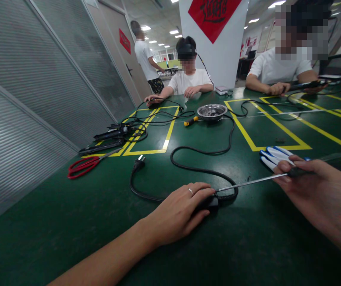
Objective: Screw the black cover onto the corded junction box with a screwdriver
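My left hand (185, 208) is closed over a small black power adapter (212, 203), pressing it to the green table. A black cord with a two-pin plug (140, 161) runs out from the left side of that hand. Another black cord (202, 170) leaves near the adapter's right end and winds up the table. In my right hand (322, 194) is a screwdriver (254, 182) with a long metal shaft and a dark handle. Its tip meets the adapter's upper right end, by my left fingertips. Most of the adapter is hidden under my fingers.
Red-handled scissors (84, 167) lie left, beside black parts and cables (113, 135). A metal bowl (212, 112) and a yellow-black tool (190, 121) stand further back. White-blue gloves (273, 159) lie behind my right hand. Two people sit across the table (99, 238); another stands behind.
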Demonstrator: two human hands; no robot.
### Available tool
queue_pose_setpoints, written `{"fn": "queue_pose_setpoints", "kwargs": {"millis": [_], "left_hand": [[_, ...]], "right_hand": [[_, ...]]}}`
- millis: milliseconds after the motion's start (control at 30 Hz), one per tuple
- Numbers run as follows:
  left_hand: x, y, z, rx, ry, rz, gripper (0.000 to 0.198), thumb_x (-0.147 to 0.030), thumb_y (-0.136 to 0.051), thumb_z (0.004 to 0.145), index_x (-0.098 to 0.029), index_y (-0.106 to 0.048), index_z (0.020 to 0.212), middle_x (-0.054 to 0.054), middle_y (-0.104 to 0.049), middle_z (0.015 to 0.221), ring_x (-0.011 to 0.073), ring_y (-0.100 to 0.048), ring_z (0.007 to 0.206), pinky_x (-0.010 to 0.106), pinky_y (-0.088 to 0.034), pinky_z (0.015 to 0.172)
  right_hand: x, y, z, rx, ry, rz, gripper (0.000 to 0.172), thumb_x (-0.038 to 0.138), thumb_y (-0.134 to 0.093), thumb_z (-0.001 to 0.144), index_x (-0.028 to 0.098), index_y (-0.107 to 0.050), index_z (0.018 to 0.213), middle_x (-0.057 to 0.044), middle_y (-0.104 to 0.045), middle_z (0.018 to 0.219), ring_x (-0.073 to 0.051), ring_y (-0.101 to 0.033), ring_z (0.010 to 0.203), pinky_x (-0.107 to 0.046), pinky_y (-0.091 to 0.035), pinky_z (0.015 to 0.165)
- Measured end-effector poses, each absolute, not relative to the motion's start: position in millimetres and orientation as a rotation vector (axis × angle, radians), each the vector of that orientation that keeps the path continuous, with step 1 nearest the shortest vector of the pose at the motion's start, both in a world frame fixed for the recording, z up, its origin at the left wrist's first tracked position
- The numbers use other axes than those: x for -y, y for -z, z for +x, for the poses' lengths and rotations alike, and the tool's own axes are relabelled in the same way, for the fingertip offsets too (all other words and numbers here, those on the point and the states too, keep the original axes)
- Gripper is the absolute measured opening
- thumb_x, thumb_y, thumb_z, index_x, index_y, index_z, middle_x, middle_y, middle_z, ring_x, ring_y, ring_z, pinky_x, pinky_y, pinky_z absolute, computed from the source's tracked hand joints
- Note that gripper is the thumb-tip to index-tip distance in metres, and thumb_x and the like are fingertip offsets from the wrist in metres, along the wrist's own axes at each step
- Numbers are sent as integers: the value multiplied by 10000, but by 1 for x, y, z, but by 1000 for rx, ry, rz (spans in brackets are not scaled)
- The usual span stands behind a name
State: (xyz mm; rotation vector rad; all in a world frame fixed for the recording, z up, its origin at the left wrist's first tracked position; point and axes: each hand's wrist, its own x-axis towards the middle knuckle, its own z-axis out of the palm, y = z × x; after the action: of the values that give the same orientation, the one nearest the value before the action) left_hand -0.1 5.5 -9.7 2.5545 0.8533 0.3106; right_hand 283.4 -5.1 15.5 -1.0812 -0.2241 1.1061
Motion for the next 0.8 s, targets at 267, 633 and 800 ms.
{"fn": "queue_pose_setpoints", "kwargs": {"millis": [267, 633, 800], "left_hand": [[-5, 10, 1, -850, -285, 2555, 461, -256, -469, 944, -246, -325, 1382, 54, -421, 1395, 218, -446, 1209, 409, -386, 1036], [-7, 7, 0, -852, -299, 2569, 475, -258, -469, 939, -267, -354, 1400, 61, -399, 1403, 228, -432, 1221, 416, -378, 1046], [-6, 7, 2, -815, -297, 2594, 502, -206, -455, 934, -275, -338, 1417, 64, -396, 1414, 235, -430, 1222, 430, -376, 1043]], "right_hand": [[5, -14, 280, 256, -1105, -1114, 216, 95, -583, 623, 131, -584, 836, -58, -545, 762, -125, -543, 696, -220, -531, 508], [4, -25, 291, 320, -984, -1075, 150, 86, -533, 634, 137, -604, 756, -52, -530, 828, -121, -544, 735, -238, -554, 554], [5, -34, 298, 424, -889, -1002, 181, 59, -514, 671, 185, -620, 747, -20, -506, 844, -113, -537, 748, -249, -549, 571]]}}
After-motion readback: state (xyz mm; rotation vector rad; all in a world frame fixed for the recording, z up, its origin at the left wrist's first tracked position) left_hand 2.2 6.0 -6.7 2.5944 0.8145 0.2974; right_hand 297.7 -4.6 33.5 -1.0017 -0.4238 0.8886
